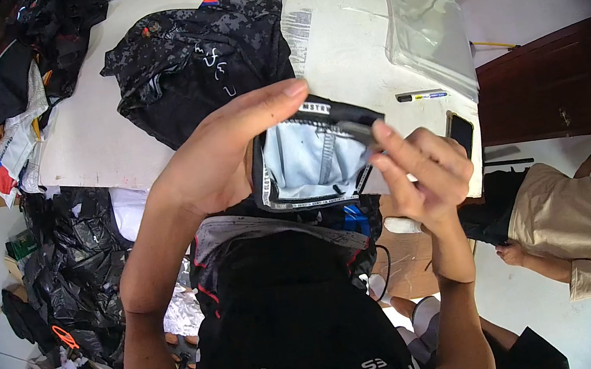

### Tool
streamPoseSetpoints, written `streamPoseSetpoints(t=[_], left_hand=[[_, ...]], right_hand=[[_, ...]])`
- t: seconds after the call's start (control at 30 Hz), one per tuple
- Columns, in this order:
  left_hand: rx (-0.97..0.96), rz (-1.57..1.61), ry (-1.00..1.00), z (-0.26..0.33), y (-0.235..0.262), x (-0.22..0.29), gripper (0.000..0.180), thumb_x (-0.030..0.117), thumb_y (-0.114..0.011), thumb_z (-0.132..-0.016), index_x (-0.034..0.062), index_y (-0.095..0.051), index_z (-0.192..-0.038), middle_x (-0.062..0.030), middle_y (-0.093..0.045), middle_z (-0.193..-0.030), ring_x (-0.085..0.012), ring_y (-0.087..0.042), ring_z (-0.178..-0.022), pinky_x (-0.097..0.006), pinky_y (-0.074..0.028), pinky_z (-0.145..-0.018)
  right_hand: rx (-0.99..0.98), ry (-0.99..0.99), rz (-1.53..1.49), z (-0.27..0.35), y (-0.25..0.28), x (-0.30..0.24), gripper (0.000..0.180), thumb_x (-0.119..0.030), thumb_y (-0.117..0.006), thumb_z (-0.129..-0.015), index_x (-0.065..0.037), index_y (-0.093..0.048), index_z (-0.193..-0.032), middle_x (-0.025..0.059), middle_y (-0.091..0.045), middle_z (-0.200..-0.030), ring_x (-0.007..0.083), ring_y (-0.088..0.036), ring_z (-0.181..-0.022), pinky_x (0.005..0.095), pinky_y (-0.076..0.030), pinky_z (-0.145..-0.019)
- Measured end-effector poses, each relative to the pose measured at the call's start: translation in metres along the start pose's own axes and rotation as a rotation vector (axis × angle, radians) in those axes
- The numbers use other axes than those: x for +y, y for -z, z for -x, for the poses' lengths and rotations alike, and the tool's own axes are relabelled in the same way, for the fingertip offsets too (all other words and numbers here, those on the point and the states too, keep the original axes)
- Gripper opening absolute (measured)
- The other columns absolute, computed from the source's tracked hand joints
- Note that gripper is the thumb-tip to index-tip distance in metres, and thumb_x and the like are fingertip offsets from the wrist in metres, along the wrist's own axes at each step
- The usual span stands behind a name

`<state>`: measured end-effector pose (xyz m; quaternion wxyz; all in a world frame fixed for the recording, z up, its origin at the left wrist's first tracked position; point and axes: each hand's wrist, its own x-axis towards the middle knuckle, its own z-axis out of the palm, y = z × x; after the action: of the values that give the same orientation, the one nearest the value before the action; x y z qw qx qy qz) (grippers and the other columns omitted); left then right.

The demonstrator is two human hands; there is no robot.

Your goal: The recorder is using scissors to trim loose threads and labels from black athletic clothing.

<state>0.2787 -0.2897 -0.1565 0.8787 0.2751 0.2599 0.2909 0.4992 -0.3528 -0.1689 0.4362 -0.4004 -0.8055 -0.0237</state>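
Note:
In front of my chest, a garment's cuff [330, 187] is stretched into a squarish opening. Its edge is a black band with white printing, and its inside is pale blue with a seam. My left hand [221, 146] grips the cuff's left side, thumb lying along the top. At the right corner my right hand [423, 169] pinches a slim dark grey piece [356, 132] against the band; whether it is a small tool or part of the cloth I cannot tell. Beyond them, a black patterned short-sleeved shirt [214, 51] lies on the white table [345, 32].
Clear plastic sleeves [426, 35], a marker pen [421, 96] and a phone [461, 131] lie on the table's right side. Clothes [10, 112] are heaped at far left, above black plastic bags [73, 256]. A person in a beige shirt [584, 225] is at right.

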Motion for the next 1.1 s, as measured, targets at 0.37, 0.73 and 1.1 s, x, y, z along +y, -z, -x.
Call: streamPoseSetpoints(t=[0.37,0.73,1.1], left_hand=[[0.097,0.22,-0.071,-0.023,0.03,-0.01,0.037,0.027,-0.042,-0.094,-0.0043,-0.055,-0.109,-0.0138,-0.062,-0.104,-0.0224,-0.062,-0.094,-0.035,-0.047,-0.086],[0.27,-0.115,-0.471,-0.003,0.015,-0.01,0.013,0.016,-0.057,-0.089,0.0034,-0.061,-0.09,0.0014,-0.059,-0.081,-0.0035,-0.055,-0.074,-0.017,-0.043,-0.068],[0.255,-0.348,-0.522,0.004,0.006,-0.02,0.012,0.008,-0.059,-0.087,-0.0011,-0.06,-0.095,0.0017,-0.059,-0.077,-0.0001,-0.048,-0.07,-0.016,-0.035,-0.061]], right_hand=[[0.38,-0.896,-0.588,0.025,-0.057,-0.007,0.039,-0.007,-0.071,-0.076,0.003,-0.057,-0.111,-0.0026,-0.056,-0.08,0.0022,-0.046,-0.068,0.0139,-0.038,-0.063],[0.252,-0.497,-0.396,-0.01,-0.055,-0.023,0.027,-0.011,-0.072,-0.075,0.001,-0.059,-0.096,-0.0012,-0.049,-0.067,0.0036,-0.044,-0.059,0.0175,-0.035,-0.051],[0.275,-0.628,-0.532,-0.023,-0.075,-0.029,0.021,-0.004,-0.074,-0.071,-0.001,-0.066,-0.09,-0.0064,-0.047,-0.063,0.0007,-0.039,-0.057,0.0153,-0.032,-0.052]])
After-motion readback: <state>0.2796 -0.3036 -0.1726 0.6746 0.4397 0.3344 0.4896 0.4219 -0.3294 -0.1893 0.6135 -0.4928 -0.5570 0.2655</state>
